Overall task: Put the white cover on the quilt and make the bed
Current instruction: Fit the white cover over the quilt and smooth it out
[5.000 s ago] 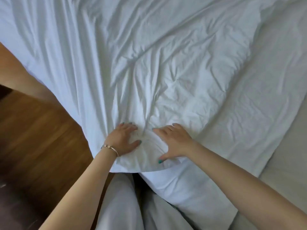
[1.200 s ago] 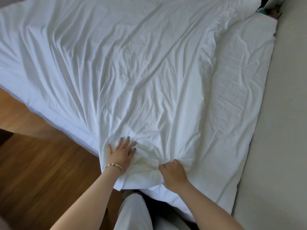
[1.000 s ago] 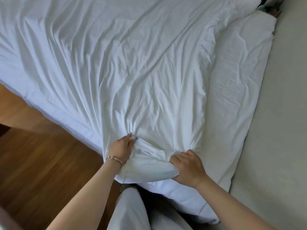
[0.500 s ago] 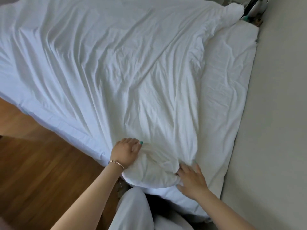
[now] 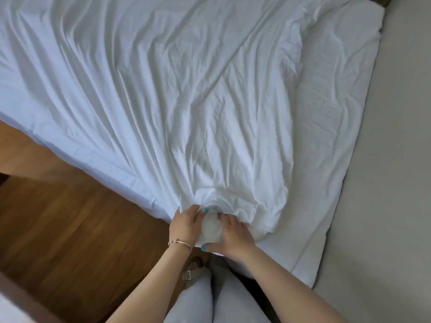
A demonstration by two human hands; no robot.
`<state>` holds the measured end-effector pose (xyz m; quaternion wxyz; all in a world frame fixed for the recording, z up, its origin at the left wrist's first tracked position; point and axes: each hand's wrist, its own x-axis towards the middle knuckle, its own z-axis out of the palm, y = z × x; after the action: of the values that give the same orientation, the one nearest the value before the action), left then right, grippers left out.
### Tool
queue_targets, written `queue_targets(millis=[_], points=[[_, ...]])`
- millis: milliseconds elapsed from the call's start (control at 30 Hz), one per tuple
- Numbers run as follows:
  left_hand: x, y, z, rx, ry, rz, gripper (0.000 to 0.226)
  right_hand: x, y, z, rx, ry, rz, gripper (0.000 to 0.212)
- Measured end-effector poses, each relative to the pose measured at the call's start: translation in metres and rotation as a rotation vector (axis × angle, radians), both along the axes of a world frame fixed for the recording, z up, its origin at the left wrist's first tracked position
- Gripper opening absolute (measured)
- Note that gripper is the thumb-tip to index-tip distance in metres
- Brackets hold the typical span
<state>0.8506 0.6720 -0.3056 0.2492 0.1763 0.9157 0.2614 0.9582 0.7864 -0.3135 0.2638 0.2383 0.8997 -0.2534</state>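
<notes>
The white cover (image 5: 186, 94) lies spread and wrinkled over most of the bed, with the quilt inside it and hidden except as bulk. Its near corner (image 5: 211, 229) is bunched into a rounded lump at the bed's near edge. My left hand (image 5: 185, 226), with a bracelet on the wrist, grips that lump from the left. My right hand (image 5: 232, 238) clasps the same lump from the right, thumb underneath. Creases fan out from the corner across the cover.
The white bed sheet (image 5: 338, 136) shows bare along the right side of the mattress, beside a pale wall (image 5: 396, 183). Wooden floor (image 5: 70, 229) lies to the left. My legs in white trousers (image 5: 210, 299) and a sandalled foot (image 5: 192, 270) stand at the bed corner.
Both hands have closed in together on the cover's near corner, bunching it into a lump; half a second ago they were apart, the right one flat on the fabric.
</notes>
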Motion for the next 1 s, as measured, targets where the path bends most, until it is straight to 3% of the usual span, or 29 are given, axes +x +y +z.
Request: queue_targets(millis=[100,200,300,500,600,733,800,867,933,1000], points=[[-0.009,0.005,0.000,0.040,0.053,-0.139,0.034,-0.016,-0.003,-0.002,0.054,-0.101,-0.029,0.122],[-0.014,0.008,0.000,0.158,-0.078,-0.135,0.037,-0.018,-0.003,0.005,0.019,-0.179,-0.033,0.114],[-0.025,0.010,0.007,0.163,-0.143,-0.084,0.042,-0.011,0.001,0.022,-0.017,-0.102,0.000,0.105],[-0.036,-0.003,0.012,0.185,-0.023,-0.095,0.030,0.017,0.010,0.036,0.008,0.035,-0.005,0.054],[-0.039,-0.012,0.010,0.198,0.032,-0.008,0.027,0.009,0.005,0.053,0.062,0.036,-0.019,0.053],[-0.033,-0.027,0.020,0.123,0.063,-0.061,0.036,0.014,-0.002,0.069,0.295,0.084,0.127,0.053],[-0.033,-0.025,0.039,-0.137,-0.027,-0.122,0.055,0.018,0.000,0.075,0.372,0.176,0.235,0.054],[-0.041,-0.007,0.055,-0.308,0.173,-0.268,0.065,0.022,0.003,0.071,0.388,0.263,0.386,0.057],[-0.046,0.019,0.062,-0.247,0.419,-0.419,0.053,0.023,0.003,0.066,0.277,0.242,0.456,0.055],[-0.044,0.040,0.056,-0.235,0.341,-0.594,0.050,0.030,-0.001,0.055,0.265,0.183,0.459,0.059]])
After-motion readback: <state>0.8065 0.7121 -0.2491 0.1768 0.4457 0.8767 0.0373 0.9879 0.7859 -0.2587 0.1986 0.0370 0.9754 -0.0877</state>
